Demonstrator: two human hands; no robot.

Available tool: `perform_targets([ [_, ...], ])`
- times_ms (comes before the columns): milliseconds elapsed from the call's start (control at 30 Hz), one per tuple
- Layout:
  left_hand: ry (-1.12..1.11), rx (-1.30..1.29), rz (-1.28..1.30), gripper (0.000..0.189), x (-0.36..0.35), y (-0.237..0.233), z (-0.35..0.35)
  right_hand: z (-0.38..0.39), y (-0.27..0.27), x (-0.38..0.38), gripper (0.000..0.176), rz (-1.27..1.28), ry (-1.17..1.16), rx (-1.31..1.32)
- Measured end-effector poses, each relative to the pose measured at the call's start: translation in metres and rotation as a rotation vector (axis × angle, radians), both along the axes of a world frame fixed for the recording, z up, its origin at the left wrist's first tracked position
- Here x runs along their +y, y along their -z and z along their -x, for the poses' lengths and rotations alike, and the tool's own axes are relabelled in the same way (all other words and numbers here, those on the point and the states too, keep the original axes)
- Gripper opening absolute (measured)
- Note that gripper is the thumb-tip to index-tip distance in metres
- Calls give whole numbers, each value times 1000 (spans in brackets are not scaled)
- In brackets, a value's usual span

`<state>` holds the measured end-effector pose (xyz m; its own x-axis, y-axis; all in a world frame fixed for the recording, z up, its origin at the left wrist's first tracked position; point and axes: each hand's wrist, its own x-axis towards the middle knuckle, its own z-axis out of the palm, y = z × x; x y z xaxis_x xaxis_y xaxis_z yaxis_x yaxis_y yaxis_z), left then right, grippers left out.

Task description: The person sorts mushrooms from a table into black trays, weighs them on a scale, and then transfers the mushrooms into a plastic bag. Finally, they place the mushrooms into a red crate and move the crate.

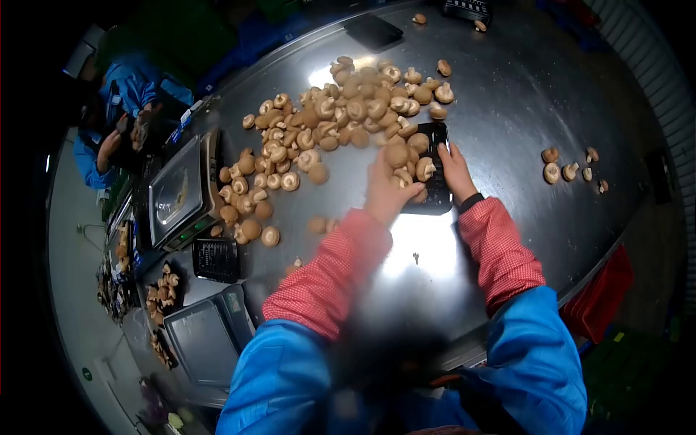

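A black plastic tray (437,197) lies on the steel table, partly filled with brown mushrooms (425,169). My left hand (388,190) is curved against mushrooms at the tray's left side, its thumb reaching over them; its other fingers are mostly hidden. On the tray's right edge rests my right hand (456,172), thumb and fingers closed on the rim. A large heap of mushrooms (355,109) spreads beyond the tray and to its left.
A scale (177,190) stands at the left, with another black tray (215,260) below it. Several loose mushrooms (552,172) lie at the right. A co-worker in blue (134,87) is at the upper left. A red crate (600,297) sits beyond the table's right edge.
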<state>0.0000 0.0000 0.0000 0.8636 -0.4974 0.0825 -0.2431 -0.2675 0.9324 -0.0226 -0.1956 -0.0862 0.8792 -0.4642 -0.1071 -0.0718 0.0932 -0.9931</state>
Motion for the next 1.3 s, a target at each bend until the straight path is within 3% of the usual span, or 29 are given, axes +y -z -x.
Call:
perform_targets([
  [167,-131,-396,-228,105,15,-22,46,52,-37,68,41,-351,105,10],
  [300,-85,-119,91,107,43,-28,80,88,-46,111,45,-562,100,-75],
  [333,-122,-38,15,88,55,-33,88,95,-48,119,46,-574,121,-64],
  [400,-82,191,312,71,79,-54,94,109,-50,136,48,-600,163,-41],
  [467,-89,296,244,58,114,-5,83,119,-49,153,50,-530,186,-36],
  [567,-103,264,256,45,139,-44,110,135,-62,187,54,-454,177,-40],
  [667,-107,12,-118,49,180,-37,127,149,-71,223,55,-393,162,-20],
  [767,-293,250,125,54,222,-51,130,160,-69,269,58,-292,112,-108],
  [833,-267,199,-10,58,258,-59,128,165,-80,306,65,-265,77,-74],
  [900,-201,125,-263,60,292,-84,132,174,-110,349,46,-363,58,-118],
  [967,-214,27,-142,59,330,-81,133,177,-121,385,53,-351,-49,-172],
  [1067,-241,14,-271,59,397,-96,128,184,-75,426,66,148,-385,-9],
  [1167,-223,160,-114,57,468,-99,121,190,-155,460,55,-220,-396,197],
  [1233,-216,286,-108,56,505,-115,123,178,-133,456,47,201,-564,-21],
  [1300,-219,391,-160,56,540,-122,124,173,-158,441,39,278,-484,221],
])
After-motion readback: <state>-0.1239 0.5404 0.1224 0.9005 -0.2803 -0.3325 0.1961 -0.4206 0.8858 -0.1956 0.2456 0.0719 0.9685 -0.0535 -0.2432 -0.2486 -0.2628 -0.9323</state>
